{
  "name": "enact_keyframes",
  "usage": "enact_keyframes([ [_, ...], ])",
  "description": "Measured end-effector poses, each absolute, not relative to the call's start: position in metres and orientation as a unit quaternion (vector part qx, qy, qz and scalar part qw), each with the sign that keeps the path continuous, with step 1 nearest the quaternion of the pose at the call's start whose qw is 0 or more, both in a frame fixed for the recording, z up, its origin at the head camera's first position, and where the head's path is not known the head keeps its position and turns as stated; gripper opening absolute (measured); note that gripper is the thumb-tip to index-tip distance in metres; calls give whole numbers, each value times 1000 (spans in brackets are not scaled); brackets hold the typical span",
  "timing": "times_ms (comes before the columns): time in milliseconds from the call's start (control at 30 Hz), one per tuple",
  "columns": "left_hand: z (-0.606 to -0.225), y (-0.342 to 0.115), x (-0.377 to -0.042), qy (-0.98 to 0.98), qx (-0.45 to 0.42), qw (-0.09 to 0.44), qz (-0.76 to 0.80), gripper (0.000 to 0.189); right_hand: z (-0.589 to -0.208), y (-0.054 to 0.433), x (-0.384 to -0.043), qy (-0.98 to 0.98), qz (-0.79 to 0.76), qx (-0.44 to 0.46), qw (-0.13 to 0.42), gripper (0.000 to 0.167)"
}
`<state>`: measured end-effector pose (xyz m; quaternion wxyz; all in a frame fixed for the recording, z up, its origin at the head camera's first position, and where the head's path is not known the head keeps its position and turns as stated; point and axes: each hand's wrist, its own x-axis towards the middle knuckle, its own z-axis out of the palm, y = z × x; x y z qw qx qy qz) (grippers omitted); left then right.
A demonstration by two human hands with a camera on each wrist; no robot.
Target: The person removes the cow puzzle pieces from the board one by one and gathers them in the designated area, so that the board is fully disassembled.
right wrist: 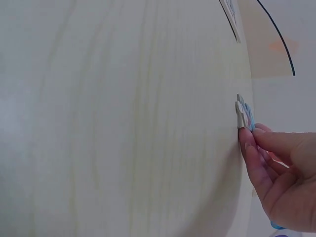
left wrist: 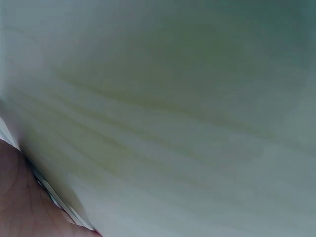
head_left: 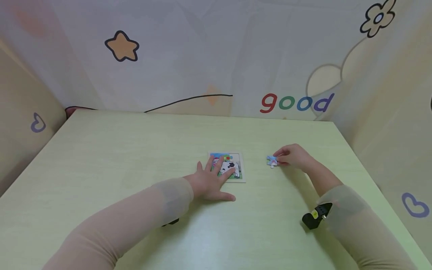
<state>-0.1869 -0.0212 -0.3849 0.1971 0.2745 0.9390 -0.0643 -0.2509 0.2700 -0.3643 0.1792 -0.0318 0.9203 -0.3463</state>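
Note:
A small jigsaw puzzle in a white tray (head_left: 243, 176) lies on the table, showing a black-and-white cow, green grass and a blue patch. My left hand (head_left: 210, 183) rests on it with fingers spread, covering its left part. To the right, my right hand (head_left: 293, 156) pinches a blue and pink puzzle piece (head_left: 271, 161) between thumb and fingers. From the right wrist, the piece (right wrist: 244, 112) appears nearly edge-on at the fingertips. Only part of the left palm (left wrist: 29, 202) shows in the left wrist view, beside the tray's edge.
The pale wooden table (head_left: 135, 150) reaches back to a printed cloth wall (head_left: 189, 56) with a star and the word "good". Cloth walls also stand at both sides. A black wrist camera (head_left: 314, 217) sits under the right sleeve.

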Motion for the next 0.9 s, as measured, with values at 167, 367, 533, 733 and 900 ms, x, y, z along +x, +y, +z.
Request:
enact_keyframes([
  [167, -388, -21, -190, 938, 272, 205, -60, 89, -361, 279, -251, 921, -339, -25, 190, 25],
  [367, -397, -20, -195, 938, 273, 206, -61, 91, -359, 286, -253, 921, -333, -18, 202, 24],
  [533, -394, -22, -192, 939, 271, 202, -58, 90, -358, 292, -256, 919, -333, -18, 211, 24],
  [733, -389, -24, -189, 939, 272, 200, -57, 89, -356, 307, -258, 919, -334, -18, 210, 25],
  [900, -383, -25, -185, 939, 275, 197, -55, 88, -360, 324, -258, 917, -339, -8, 209, 27],
])
